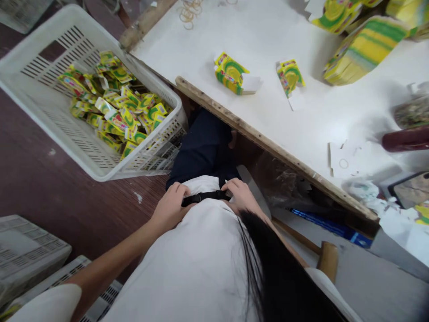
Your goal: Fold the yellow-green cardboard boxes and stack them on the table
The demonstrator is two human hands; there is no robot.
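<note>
My left hand (171,206) is at my waist, its fingers closed on the left part of a black strap (209,196). On the strap's other end, my right hand (241,197) has its fingers curled round it. The strap runs across the white shirt (187,264) above my dark trousers (204,143). Beyond the wooden table edge, a yellow-green box (231,74) with an open white flap lies on the white table (208,40). A smaller yellow carton (290,77) rests to its right.
A white basket (30,96) holding several yellow-green cartons (129,112) stands left of the table. Stacked cartons (367,51) lie at the table's upper right. Rubber bands (187,13) are near the top. A wooden chair part (327,261) is at lower right.
</note>
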